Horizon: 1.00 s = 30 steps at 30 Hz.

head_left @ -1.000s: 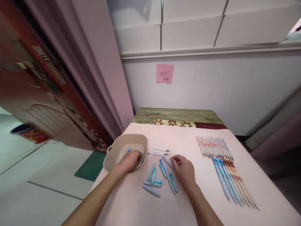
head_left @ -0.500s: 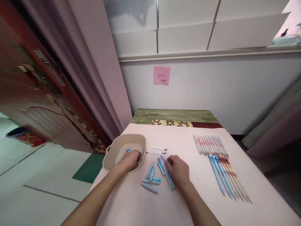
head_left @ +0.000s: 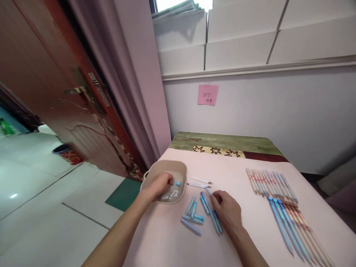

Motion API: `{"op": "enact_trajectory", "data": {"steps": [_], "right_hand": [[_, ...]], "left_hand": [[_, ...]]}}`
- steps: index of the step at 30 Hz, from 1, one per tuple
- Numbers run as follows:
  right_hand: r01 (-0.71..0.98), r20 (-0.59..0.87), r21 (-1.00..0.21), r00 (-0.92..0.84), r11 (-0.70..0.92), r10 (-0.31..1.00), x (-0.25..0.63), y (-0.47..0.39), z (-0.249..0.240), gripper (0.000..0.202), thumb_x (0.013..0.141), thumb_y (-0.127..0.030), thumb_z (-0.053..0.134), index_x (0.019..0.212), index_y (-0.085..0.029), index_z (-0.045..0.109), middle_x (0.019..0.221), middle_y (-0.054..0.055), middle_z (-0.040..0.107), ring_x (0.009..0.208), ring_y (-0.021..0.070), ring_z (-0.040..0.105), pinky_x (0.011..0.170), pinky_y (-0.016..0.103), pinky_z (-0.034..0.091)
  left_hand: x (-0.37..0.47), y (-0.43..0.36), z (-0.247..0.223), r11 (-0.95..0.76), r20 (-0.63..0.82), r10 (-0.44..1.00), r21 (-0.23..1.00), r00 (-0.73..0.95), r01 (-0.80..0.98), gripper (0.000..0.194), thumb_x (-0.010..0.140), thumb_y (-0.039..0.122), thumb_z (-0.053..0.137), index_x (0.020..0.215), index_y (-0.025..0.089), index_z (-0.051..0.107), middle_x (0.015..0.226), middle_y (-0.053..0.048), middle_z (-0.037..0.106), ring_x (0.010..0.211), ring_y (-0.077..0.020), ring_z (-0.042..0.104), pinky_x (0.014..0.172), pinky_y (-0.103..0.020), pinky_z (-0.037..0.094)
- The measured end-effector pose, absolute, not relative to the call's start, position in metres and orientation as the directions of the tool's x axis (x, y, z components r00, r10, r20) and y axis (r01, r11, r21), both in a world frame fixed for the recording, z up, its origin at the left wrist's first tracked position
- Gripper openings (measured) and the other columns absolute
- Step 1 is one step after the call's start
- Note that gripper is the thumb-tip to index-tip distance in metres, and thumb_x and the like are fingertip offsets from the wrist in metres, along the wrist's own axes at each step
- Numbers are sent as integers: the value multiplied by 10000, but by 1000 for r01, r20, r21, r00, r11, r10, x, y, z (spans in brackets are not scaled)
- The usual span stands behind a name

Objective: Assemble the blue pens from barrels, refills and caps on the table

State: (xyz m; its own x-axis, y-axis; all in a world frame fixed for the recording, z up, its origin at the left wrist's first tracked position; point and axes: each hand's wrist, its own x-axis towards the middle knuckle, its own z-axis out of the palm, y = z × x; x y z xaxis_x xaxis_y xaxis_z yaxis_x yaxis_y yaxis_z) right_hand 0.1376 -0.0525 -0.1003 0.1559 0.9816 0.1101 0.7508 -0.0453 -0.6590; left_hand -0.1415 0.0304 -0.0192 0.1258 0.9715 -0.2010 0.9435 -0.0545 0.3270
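Observation:
My left hand [head_left: 164, 184] is inside the beige plastic basin [head_left: 145, 181], fingers curled together; what they hold, if anything, is hidden. Small blue pieces [head_left: 178, 183] and small white parts [head_left: 174, 194] lie on the basin's bottom. My right hand [head_left: 227, 209] rests on the table with its fingers closed around a pale lavender pen barrel [head_left: 208, 190], whose end sticks out past the fingertips. Beside it lie blue pen barrels [head_left: 213, 213]. Several shorter blue pen parts [head_left: 193, 218] are scattered between the hands. White pen refills [head_left: 200, 181] lie beyond them, right of the basin.
On the right are a row of pale patterned pens [head_left: 271, 183] and a row of blue and beige pens [head_left: 286, 222]. A pink tablecloth [head_left: 167, 237] covers most of the table. Behind, a pink note [head_left: 208, 95] hangs on the wall; a red-brown door [head_left: 83, 111] stands left.
The camera view has turned left, so everything sits further right. Inside the basin, my left hand has shifted back towards its left side, uncovering small white and blue parts. My right hand stays by the barrels.

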Motion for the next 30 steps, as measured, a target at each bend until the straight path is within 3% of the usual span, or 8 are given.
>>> {"op": "enact_trajectory", "data": {"steps": [5, 7, 12, 18, 23, 30], "right_hand": [[596, 370, -793, 305, 127, 877, 137, -52, -99, 280, 860, -444, 533, 887, -207, 679, 788, 34, 668, 681, 165, 576, 658, 266, 429], [512, 400, -843, 385, 168, 832, 137, -51, -99, 309, 855, -460, 551, 911, -185, 679, 787, 45, 670, 686, 164, 570, 686, 265, 447], [293, 153, -955, 383, 38, 911, 141, -46, -106, 346, 814, -491, 601, 916, -173, 693, 757, 41, 695, 677, 172, 598, 637, 255, 468], [-19, -23, -1000, 330, -17, 944, 142, -41, -120, 445, 765, -511, 646, 1031, -154, 663, 896, 84, 733, 775, 213, 666, 683, 288, 521], [-20, -26, -1000, 286, -21, 958, 136, -44, -121, 398, 756, -500, 661, 981, -172, 662, 901, 77, 733, 819, 218, 673, 749, 299, 524], [65, 39, -998, 266, 23, 963, 129, -46, -114, 341, 762, -462, 655, 914, -158, 673, 796, 63, 708, 714, 200, 638, 653, 281, 500]], "left_hand": [[-141, 32, -26, -129, -209, 959, 287, 194, 949, 150, 648, 88, 549, 695, 192, 647, 680, 1, 612, 655, -154, 529, 588, -241, 297], [-146, 33, -28, -144, -212, 955, 278, 207, 950, 145, 657, 95, 544, 701, 192, 643, 673, 0, 601, 654, -156, 525, 583, -246, 288], [-152, 30, -34, -196, -251, 930, 283, 270, 939, 149, 665, 105, 528, 686, 192, 647, 653, 2, 605, 640, -153, 533, 575, -241, 301], [-144, 31, -38, -176, -298, 922, 245, 246, 954, 205, 600, 77, 555, 704, 192, 690, 683, -8, 657, 629, -158, 571, 543, -237, 322], [-135, 28, -37, -100, -324, 932, 196, 161, 975, 187, 590, 101, 589, 701, 187, 713, 704, -40, 684, 641, -185, 605, 559, -251, 365], [-123, 22, -33, -30, -331, 941, 146, 77, 989, 123, 523, 84, 646, 615, 163, 669, 695, -72, 685, 667, -219, 636, 592, -266, 408]]}}
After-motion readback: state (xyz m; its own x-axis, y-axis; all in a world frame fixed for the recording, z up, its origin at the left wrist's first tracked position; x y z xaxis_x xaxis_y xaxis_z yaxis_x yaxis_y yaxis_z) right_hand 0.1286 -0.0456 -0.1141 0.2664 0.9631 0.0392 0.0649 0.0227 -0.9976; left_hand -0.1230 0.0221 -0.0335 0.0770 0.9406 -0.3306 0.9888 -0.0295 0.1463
